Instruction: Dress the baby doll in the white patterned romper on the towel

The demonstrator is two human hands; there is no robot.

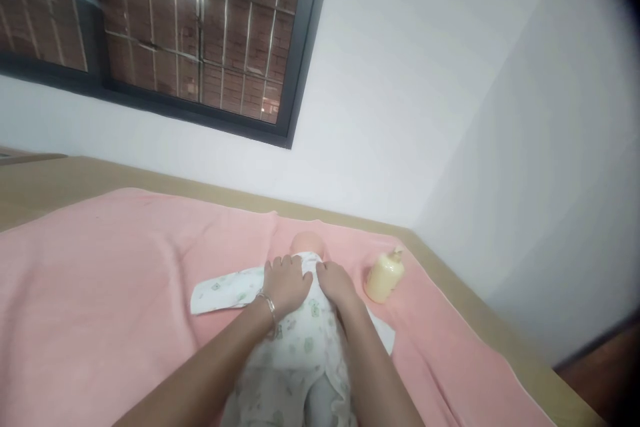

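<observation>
A baby-sized figure with a smooth, round, bare head lies on a pink blanket, and I cannot tell whether it is a doll. It wears a white baby gown with a small green print, one long sleeve stretched out to the left. My left hand lies over the gown's left shoulder, fingers spread and thumb apart. At the other shoulder, close to the neckline, my right hand is curled on the gown's cloth, its fingertips partly hidden. The gown's right sleeve is mostly behind my right forearm.
A pale yellow pump bottle stands on the pink blanket, just right of my right hand. The blanket has folds and covers a tan surface. Beyond are a white wall and a dark-framed window with bars.
</observation>
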